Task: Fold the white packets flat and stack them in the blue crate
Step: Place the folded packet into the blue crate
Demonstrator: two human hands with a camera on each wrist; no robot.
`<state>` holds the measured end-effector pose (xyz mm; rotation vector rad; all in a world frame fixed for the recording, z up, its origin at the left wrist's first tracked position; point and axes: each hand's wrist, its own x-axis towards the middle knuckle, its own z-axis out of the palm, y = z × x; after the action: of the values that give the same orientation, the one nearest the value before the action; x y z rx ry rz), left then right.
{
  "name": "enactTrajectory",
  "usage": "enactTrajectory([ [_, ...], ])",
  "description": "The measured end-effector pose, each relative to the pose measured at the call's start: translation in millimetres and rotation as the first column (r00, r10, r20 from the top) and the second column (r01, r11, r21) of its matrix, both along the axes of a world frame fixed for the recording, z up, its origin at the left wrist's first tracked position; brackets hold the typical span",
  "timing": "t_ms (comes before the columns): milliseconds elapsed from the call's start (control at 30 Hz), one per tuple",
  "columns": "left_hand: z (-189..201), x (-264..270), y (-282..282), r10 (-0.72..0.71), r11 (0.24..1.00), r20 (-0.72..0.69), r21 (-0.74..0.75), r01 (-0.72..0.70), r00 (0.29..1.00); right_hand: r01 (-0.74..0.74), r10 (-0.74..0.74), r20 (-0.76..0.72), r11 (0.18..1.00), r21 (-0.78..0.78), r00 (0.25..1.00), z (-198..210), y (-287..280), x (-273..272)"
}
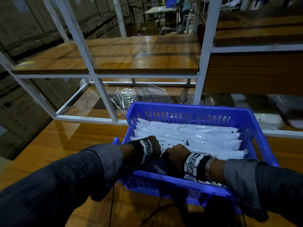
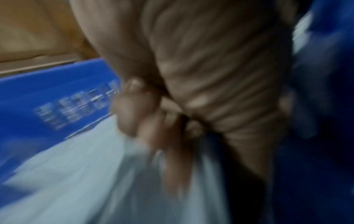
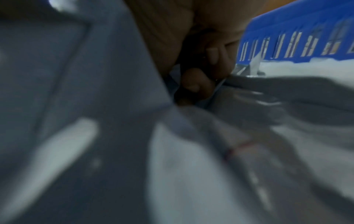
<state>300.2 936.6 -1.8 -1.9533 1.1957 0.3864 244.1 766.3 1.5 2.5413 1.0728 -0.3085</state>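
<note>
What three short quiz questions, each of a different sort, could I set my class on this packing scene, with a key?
1. True or false: the crate already holds rows of white packets.
2. Multiple choice: where are the left hand and right hand? A) on the shelf B) inside the crate at its near end C) under the table
3. Fill in: behind the crate, on the table, lie clear plastic ____.

Key: 1 true; 2 B; 3 bags.
</note>
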Motion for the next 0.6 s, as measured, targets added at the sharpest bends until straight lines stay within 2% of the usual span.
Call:
enactTrajectory([
  [67, 0.3, -5.5, -3.6, -0.075, 0.994, 0.092, 0.081, 0.068, 0.993, 0.042, -0.038, -0.042, 0.993, 0.106, 0.998, 4.3, -0.6, 0.0],
  [100, -3.9, -8.6, -3.3, -0.05, 0.999, 0.094, 0.025, 0.048, 0.994, 0.049, -0.044, -0.044, 0.992, 0.12, 0.998, 2.9, -2.2, 0.2],
  [133, -1.3, -13.4, -6.7, -0.082, 0.994, 0.155, 0.079, 0.071, 0.985, 0.019, -0.016, -0.017, 0.989, 0.15, 1.0, 3.9, -1.7, -0.8],
  [167, 4.7, -14.7, -12.8, -0.074, 0.995, 0.139, 0.076, 0.064, 0.988, -0.02, 0.019, 0.01, 0.986, 0.166, 1.0, 5.5, -0.9, -1.2],
  [233, 15.2, -18.3, -17.2, -0.001, 0.995, 0.166, 0.095, -0.015, 0.986, -0.055, 0.053, 0.025, 0.994, 0.098, 0.998, 10.3, -0.1, -6.7],
  [300, 18.1, -19.1, -13.7, 0.117, 0.993, 0.158, -0.008, -0.118, 0.98, 0.035, -0.034, -0.053, 0.999, 0.001, 0.998, 0.6, -1.8, -6.0],
  [333, 21.3, -22.1, -12.3, 0.161, 0.987, 0.148, -0.022, -0.159, 0.976, 0.02, -0.02, -0.035, 1.0, -0.007, 0.999, -3.6, -1.8, -4.6],
  [467, 24.2, -34.5, -17.7, 0.138, 0.982, 0.251, 0.095, -0.166, 0.958, -0.068, 0.067, 0.153, 0.998, 0.001, 0.986, -11.9, 4.3, 0.8],
  [533, 20.2, -27.8, -18.8, 0.178, 0.977, 0.274, 0.069, -0.203, 0.945, -0.009, 0.007, 0.124, 1.0, 0.008, 0.992, -4.5, 9.7, -6.9],
  [600, 22.1, -26.3, -17.7, 0.232, 0.971, 0.268, -0.001, -0.24, 0.935, -0.048, 0.042, 0.145, 0.998, 0.043, 0.989, 1.1, 8.3, -7.8],
])
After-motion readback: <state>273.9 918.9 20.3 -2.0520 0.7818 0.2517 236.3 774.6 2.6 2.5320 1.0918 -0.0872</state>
